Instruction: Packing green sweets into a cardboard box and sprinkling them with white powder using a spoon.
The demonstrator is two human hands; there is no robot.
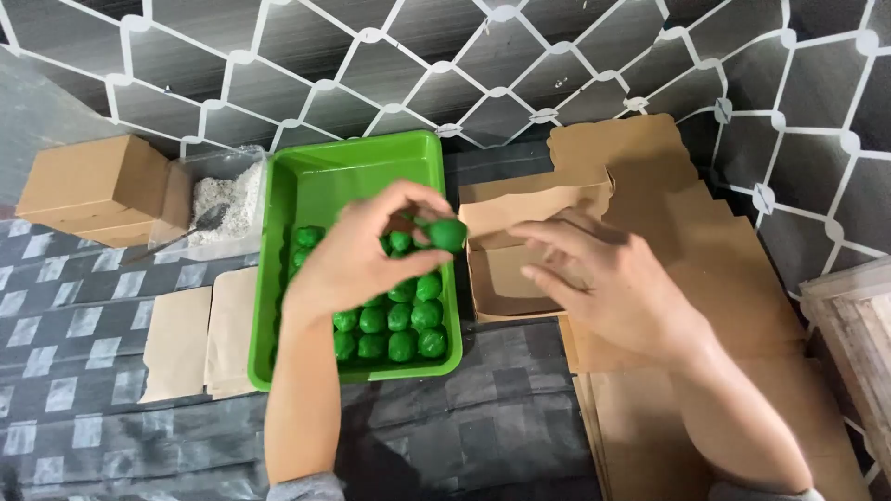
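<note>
From up here I see my left hand (357, 255) raised over the green plastic tray (320, 181), its fingertips pinched on one green ball (448, 233) held just above the tray's right rim. The rest of the green balls (401, 329) sit packed in rows in the near half of the tray (the far half shows bare green floor). My right hand (608, 283) hovers with fingers loosely spread and holding nothing, its fingertips over the open cardboard box (506, 269) that stands just beside the tray on the right. Behind and under that box lies a stack of flat cardboard blanks (724, 278), running down toward me along the right of the tabletop (83, 325), which wears a dark checked cloth. Left of the tray lie two flat brown paper pieces (200, 334). Farther back on the left stands a closed cardboard carton (93, 181), and between it and the tray a clear container of white powder (232, 190) with a spoon (190, 232) resting in it.
</note>
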